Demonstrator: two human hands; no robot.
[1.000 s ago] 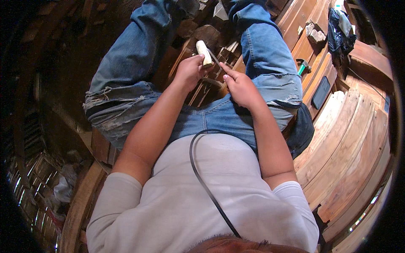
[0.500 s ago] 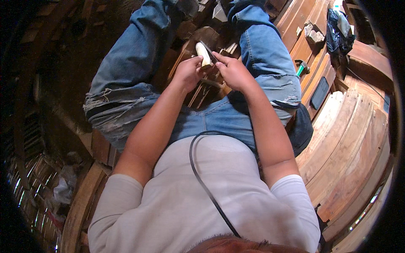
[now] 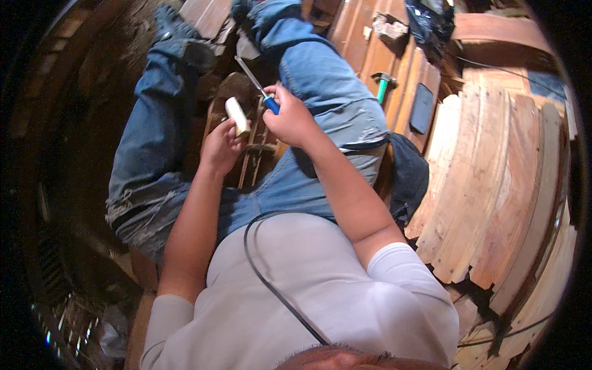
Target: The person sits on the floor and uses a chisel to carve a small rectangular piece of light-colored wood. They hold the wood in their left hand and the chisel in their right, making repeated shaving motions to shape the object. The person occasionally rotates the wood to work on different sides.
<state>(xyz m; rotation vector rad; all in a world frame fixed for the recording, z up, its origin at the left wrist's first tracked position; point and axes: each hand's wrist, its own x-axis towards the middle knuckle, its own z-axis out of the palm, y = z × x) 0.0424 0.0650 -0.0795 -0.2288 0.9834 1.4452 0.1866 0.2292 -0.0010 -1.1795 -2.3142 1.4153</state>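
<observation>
My left hand (image 3: 223, 147) is closed round the lower end of a small pale piece of wood (image 3: 235, 113), whose rounded upper end points away from me. To its right, my right hand (image 3: 288, 117) grips the blue handle of a hand tool (image 3: 251, 75) with a long, narrow metal blade. I cannot tell whether it is a file or a chisel. Its blade points up and to the left, apart from the wood. Both hands are between my knees, above a wooden block and some thin strips, partly in shadow.
On the boards to my right lie a green-handled hammer (image 3: 383, 86) and a dark phone (image 3: 422, 108). Beyond them are a rough chunk (image 3: 390, 28) and a black plastic bag (image 3: 428, 23). Curved wooden planks (image 3: 459, 179) are laid side by side at the right. A black cable (image 3: 271, 274) runs down my shirt.
The tool's blade has come away from the wood, and my right hand has moved apart from my left. The whole view has turned, shifting the scene leftward.
</observation>
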